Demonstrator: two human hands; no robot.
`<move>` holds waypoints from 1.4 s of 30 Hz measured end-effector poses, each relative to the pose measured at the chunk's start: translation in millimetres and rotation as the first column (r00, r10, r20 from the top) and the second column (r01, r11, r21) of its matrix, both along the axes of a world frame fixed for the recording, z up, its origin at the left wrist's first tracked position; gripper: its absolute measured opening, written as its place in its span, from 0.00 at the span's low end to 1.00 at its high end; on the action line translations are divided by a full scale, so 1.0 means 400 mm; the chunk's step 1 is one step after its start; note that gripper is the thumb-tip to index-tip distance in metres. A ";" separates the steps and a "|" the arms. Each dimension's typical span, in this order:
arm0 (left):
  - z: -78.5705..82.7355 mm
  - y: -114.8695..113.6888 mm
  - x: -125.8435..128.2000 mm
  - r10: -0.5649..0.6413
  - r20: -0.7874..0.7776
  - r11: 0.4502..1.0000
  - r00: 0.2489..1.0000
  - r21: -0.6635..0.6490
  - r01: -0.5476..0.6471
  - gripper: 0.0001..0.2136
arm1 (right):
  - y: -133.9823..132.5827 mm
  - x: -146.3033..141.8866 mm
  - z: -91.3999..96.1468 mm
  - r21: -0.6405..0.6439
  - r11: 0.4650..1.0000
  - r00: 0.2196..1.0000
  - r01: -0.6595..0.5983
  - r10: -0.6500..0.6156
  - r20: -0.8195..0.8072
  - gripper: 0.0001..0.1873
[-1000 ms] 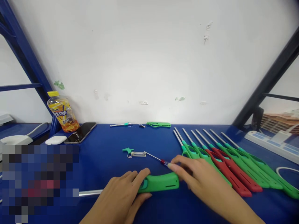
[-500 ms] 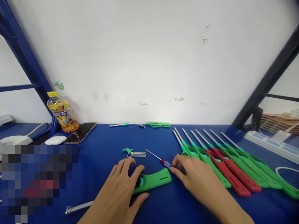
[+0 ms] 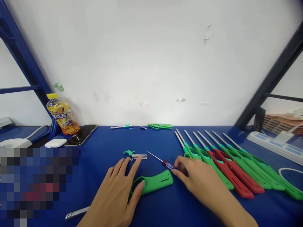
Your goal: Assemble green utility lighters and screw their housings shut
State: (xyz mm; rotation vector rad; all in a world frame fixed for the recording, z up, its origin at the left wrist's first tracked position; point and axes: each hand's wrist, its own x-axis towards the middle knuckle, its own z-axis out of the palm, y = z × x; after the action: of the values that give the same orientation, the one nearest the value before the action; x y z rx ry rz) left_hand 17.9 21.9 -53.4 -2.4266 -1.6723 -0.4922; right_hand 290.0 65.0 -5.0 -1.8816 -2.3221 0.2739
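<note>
My left hand [image 3: 118, 189] lies on the blue table with its fingers spread, the thumb resting on the ring end of a green lighter handle shell [image 3: 153, 183]. Its fingertips reach toward a small clear tube with a teal trigger piece [image 3: 135, 155]. My right hand [image 3: 196, 178] rests beside the shell, fingers curled, its fingertips at the handle of a small red-and-clear screwdriver [image 3: 161, 161]. A metal rod [image 3: 77, 213] lies near my left wrist.
A row of several green and red long-nosed lighters [image 3: 224, 160] lies at the right. At the back are a green shell [image 3: 160, 126] and a thin rod part [image 3: 127, 126]. A drink bottle [image 3: 62, 114], a phone [image 3: 80, 135] and a power strip [image 3: 274, 144] stand at the sides.
The green shell slid left and tilted. My left hand opened and moved off its grip toward the small tube. The right hand stayed by the screwdriver. The metal rod shifted left.
</note>
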 end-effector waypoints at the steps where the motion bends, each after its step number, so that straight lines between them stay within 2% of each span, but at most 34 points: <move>1: 0.002 -0.001 0.000 -0.002 0.000 1.000 1.000 -0.021 0.002 0.30 | 0.000 0.001 0.000 -0.002 1.000 1.000 0.001 -0.001 0.001 0.03; 10: 0.041 0.005 0.022 0.026 -0.026 0.995 0.999 -0.097 -0.029 0.26 | -0.003 0.008 -0.002 -0.017 1.000 1.000 0.002 -0.002 0.007 0.02; 16: 0.073 -0.001 0.031 0.017 0.040 0.993 0.999 -0.118 -0.012 0.24 | -0.001 0.008 -0.001 -0.017 1.000 1.000 0.002 -0.001 0.010 0.02; 25: 0.076 -0.003 0.031 -0.071 -0.010 0.977 0.997 -0.203 0.067 0.32 | -0.006 0.016 -0.004 -0.003 1.000 1.000 -0.002 0.002 -0.009 0.01; 28: 0.070 0.000 0.029 -0.082 -0.027 0.970 0.996 -0.230 0.074 0.33 | -0.014 0.003 0.001 0.034 0.999 0.999 -0.022 0.024 -0.040 0.07; 31: 0.063 0.006 0.027 -0.092 -0.033 0.973 0.995 -0.217 0.082 0.33 | -0.030 -0.016 0.009 0.046 0.992 0.985 -0.117 0.122 -0.125 0.10; 35: 0.060 0.008 0.024 -0.122 -0.019 0.975 0.992 -0.189 0.116 0.33 | -0.053 -0.030 0.012 0.002 0.965 0.926 -0.263 0.253 -0.280 0.07; 39: 0.054 0.005 0.021 -0.136 -0.029 0.985 0.990 -0.110 0.132 0.30 | -0.067 -0.040 0.029 0.014 0.959 0.899 -0.282 0.269 -0.346 0.07; 42: 0.047 0.003 0.020 -0.141 -0.030 0.989 0.990 -0.039 0.140 0.28 | -0.082 -0.048 0.063 0.092 0.964 0.824 -0.250 0.262 -0.502 0.10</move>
State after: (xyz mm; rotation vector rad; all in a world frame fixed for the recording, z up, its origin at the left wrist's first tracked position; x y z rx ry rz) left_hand 25.7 23.1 -34.5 -2.5769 -1.5176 -0.4416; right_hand 270.8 32.0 20.3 -1.2665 -2.1702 0.6830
